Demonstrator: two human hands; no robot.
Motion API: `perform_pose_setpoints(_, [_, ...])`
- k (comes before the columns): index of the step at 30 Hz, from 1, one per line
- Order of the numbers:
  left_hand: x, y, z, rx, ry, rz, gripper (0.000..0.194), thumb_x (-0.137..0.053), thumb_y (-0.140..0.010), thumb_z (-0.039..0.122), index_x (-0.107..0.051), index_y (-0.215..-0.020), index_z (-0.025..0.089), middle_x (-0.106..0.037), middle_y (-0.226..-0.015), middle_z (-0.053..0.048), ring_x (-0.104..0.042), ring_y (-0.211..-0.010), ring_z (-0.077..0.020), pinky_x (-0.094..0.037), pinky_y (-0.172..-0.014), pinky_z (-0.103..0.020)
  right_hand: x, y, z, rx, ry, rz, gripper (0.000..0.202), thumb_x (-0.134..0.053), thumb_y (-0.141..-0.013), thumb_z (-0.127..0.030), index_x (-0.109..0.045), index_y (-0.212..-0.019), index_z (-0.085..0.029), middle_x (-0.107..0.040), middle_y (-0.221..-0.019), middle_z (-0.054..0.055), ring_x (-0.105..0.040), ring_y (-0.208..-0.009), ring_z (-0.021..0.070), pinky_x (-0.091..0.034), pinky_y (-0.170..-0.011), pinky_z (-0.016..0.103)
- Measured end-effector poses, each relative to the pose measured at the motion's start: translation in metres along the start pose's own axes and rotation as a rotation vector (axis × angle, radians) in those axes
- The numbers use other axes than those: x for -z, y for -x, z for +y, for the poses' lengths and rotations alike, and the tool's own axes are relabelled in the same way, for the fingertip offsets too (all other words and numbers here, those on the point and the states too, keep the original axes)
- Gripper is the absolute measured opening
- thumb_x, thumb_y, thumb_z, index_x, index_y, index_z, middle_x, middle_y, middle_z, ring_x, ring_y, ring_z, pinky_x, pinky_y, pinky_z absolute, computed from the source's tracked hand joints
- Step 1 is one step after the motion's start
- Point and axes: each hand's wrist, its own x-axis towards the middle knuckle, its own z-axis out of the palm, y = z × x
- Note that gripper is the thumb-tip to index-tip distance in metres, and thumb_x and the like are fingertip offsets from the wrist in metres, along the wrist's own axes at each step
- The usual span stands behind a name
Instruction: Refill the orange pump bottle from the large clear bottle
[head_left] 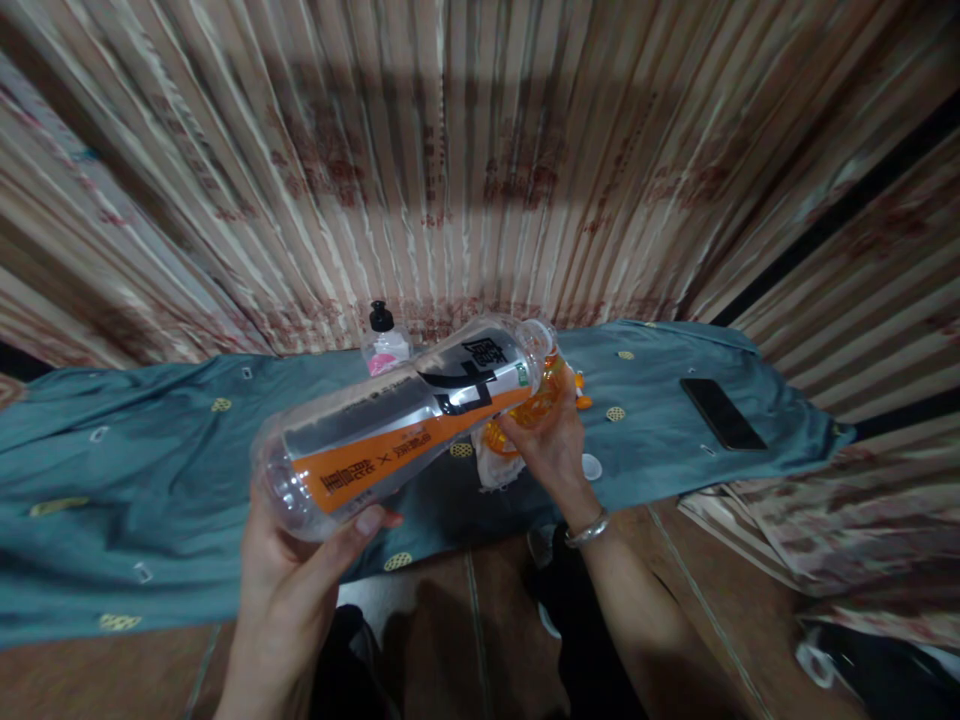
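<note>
My left hand (300,575) is closed around the base of a large clear plastic bottle (405,420) with a silver, black and orange label. The bottle is tilted, its neck up and to the right, meeting the mouth of a smaller orange container (536,400). My right hand (551,440) wraps round that orange container. Whether liquid passes between them cannot be made out. Beneath the container lies a pale cloth (497,470). Close to my right wrist, a round white cap (592,466) rests on the teal cloth.
A pump bottle (385,345) with a black top stands behind the large bottle. On the right of the teal-covered surface (187,480) lies a black phone (721,413). Small orange pieces (582,392) sit beside the container. A pleated curtain (450,150) hangs behind.
</note>
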Motion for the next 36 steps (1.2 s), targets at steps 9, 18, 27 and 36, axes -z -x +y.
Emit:
perform_pose_setpoints(9, [0.010,-0.005,-0.002,0.005,-0.019,-0.053,0.082,-0.111,-0.071,0.031,-0.080,-0.147,0.027,-0.085,-0.133,-0.013,-0.086,-0.100,-0.0322,-0.076,-0.064,-0.033,0.001,0.000,-0.001,-0.004,0.013,-0.009,0.117,-0.094,-0.082,-0.054,-0.034,-0.177,-0.019,-0.069,-0.163,0.027,-0.072,-0.147,0.0476,-0.065,-0.118,0.069])
perform_pose_setpoints(18, [0.012,-0.007,-0.006,-0.034,-0.024,-0.071,0.084,-0.112,-0.070,0.032,-0.081,-0.149,0.027,-0.087,-0.131,-0.014,-0.088,-0.095,-0.0326,-0.077,-0.061,-0.035,-0.001,0.000,0.000,-0.004,0.002,-0.007,0.118,-0.093,-0.083,-0.058,-0.033,-0.177,-0.019,-0.068,-0.163,0.026,-0.071,-0.148,0.0470,-0.064,-0.119,0.068])
perform_pose_setpoints(27, [-0.002,0.000,0.001,-0.013,0.008,0.018,0.083,-0.114,-0.066,0.034,-0.084,-0.144,0.028,-0.085,-0.132,-0.011,-0.086,-0.097,-0.0295,-0.075,-0.061,-0.030,-0.001,0.000,0.001,0.014,0.021,-0.001,0.118,-0.093,-0.085,-0.058,-0.032,-0.178,-0.021,-0.069,-0.163,0.026,-0.072,-0.147,0.0471,-0.066,-0.116,0.068])
perform_pose_setpoints(36, [0.018,-0.008,-0.010,-0.037,-0.015,-0.074,0.077,-0.111,-0.072,0.028,-0.085,-0.144,0.029,-0.085,-0.138,-0.014,-0.089,-0.099,-0.0347,-0.079,-0.062,-0.039,-0.001,0.001,0.002,0.005,0.023,-0.001,0.119,-0.093,-0.082,-0.056,-0.033,-0.178,-0.019,-0.067,-0.164,0.027,-0.070,-0.150,0.0480,-0.064,-0.119,0.070])
